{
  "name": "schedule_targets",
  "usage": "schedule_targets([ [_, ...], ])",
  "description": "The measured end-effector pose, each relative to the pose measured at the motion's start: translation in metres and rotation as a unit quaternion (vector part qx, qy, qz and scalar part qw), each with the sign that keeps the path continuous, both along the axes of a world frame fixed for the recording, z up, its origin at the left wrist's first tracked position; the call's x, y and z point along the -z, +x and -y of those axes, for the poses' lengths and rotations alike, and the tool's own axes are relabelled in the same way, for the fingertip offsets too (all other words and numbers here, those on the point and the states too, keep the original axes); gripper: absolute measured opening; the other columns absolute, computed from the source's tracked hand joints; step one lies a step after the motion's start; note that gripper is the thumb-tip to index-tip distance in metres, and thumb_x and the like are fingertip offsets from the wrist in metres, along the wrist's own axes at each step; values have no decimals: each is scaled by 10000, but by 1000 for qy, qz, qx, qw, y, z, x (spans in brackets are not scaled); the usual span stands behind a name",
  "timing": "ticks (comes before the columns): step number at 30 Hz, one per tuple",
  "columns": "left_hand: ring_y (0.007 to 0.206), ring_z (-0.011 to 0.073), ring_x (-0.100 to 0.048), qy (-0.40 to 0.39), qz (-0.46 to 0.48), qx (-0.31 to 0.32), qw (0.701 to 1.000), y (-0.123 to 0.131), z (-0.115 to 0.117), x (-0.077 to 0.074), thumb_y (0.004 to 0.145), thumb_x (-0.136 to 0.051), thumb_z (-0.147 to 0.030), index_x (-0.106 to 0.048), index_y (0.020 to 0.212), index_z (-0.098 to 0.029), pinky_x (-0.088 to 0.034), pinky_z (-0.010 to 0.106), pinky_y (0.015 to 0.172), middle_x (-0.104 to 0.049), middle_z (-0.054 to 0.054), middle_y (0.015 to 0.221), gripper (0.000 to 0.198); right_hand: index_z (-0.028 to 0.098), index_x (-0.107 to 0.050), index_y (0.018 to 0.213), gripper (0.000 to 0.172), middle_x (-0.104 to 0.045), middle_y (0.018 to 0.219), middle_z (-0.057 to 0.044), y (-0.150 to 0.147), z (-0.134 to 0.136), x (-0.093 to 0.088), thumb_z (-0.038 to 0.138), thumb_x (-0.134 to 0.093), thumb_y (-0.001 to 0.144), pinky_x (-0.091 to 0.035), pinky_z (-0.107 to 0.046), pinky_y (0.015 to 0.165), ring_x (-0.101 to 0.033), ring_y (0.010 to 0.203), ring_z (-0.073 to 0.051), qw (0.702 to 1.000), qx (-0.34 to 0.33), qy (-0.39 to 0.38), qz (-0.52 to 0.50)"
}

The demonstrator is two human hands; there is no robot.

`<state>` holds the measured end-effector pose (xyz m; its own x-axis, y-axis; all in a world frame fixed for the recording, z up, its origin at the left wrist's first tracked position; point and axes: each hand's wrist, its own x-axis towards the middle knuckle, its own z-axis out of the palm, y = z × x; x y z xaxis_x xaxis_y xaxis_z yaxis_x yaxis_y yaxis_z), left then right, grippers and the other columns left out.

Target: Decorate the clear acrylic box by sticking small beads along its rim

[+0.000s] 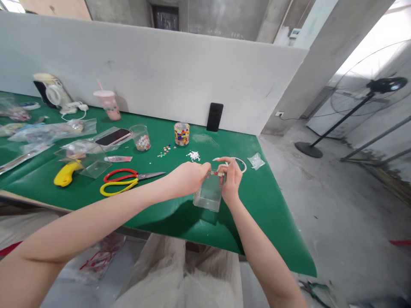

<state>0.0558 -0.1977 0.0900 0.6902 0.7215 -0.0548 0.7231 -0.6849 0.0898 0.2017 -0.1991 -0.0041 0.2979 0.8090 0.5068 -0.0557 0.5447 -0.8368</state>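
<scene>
In front of me a clear open box [208,196] is held tilted over the green table. The curled fingers of my left hand [192,178] close on its upper left corner. My right hand [231,180] grips the upper right side, its fingers bent inward at the rim. Small red and pale pieces [216,173] show between the fingertips; which hand holds them I cannot tell. A white loop [241,164] shows behind my right hand. Just beyond lie a heap of white chips [194,155], some coloured chips [166,149] and a mosaic-covered jar [182,134].
Left of my hands lie red-and-yellow scissors [135,179], a yellow-handled tool [67,173], another clear box [95,166], a phone [113,137] and a cup of chips [142,140]. A pink tumbler [109,105] and a black phone [215,116] stand near the white partition [154,72]. A small bag [256,161] lies right.
</scene>
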Motion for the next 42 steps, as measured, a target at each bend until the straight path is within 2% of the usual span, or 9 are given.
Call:
schedule_targets([
  [7, 871, 262, -764, 2, 8, -3, 1000, -4, -3, 0, 946, -448, -58, -641, 1070, -111, -538, 298, 713, -783, 123, 919, 235, 175, -628, 932, 506, -353, 464, 115, 0, -2, 2, 630, -411, 975, -288, -224, 413, -305, 367, -69, 1000, -3, 9, 10],
  [10, 919, 247, -765, -11, 15, 4, 1000, -8, -6, -2, 975, -451, -101, -646, 1145, -138, -552, 295, 748, -790, 106, 994, 261, 165, -631, 931, 521, -358, 468, 118, 0, -2, 3, 632, -406, 980, -316, -225, 422, -310, 369, -66, 1000, -4, 12, 13],
  [13, 915, 272, -767, -13, 12, 4, 1000, -8, -8, -1, 996, -456, -150, -639, 1173, -120, -559, 324, 740, -788, 126, 1004, 257, 162, -630, 931, 523, -356, 471, 117, 0, -2, 4, 630, -401, 983, -299, -223, 414, -307, 369, -65, 1000, -3, 13, 15],
  [19, 869, 291, -767, -1, -5, 2, 1000, -2, -5, -2, 987, -453, -116, -636, 1117, -101, -549, 333, 699, -784, 134, 935, 226, 162, -628, 930, 518, -360, 463, 115, 1, -1, 3, 619, -394, 991, -261, -220, 398, -307, 364, -66, 1000, 0, 13, 14],
  [26, 882, 297, -758, 16, -12, -6, 1000, 4, 3, 5, 957, -469, -54, -635, 1079, -63, -546, 336, 723, -765, 157, 902, 206, 164, -636, 920, 533, -365, 468, 113, 0, -2, 4, 639, -402, 978, -328, -232, 437, -331, 380, -72, 1000, 16, 12, 7],
  [35, 969, 243, -752, 10, 16, 1, 1000, -3, -4, 3, 959, -484, -76, -641, 1134, -135, -553, 299, 780, -779, 107, 1035, 242, 161, -631, 920, 539, -369, 485, 113, 2, -4, 4, 636, -385, 986, -316, -226, 427, -316, 373, -65, 1000, 16, 14, 13],
  [42, 920, 256, -758, 13, 6, 10, 1000, -2, -5, 3, 971, -481, -103, -658, 1118, -125, -549, 306, 748, -781, 107, 988, 231, 161, -632, 935, 524, -390, 498, 107, 2, -2, 5, 627, -399, 985, -323, -231, 439, -334, 386, -68, 1000, 18, 11, 20],
])
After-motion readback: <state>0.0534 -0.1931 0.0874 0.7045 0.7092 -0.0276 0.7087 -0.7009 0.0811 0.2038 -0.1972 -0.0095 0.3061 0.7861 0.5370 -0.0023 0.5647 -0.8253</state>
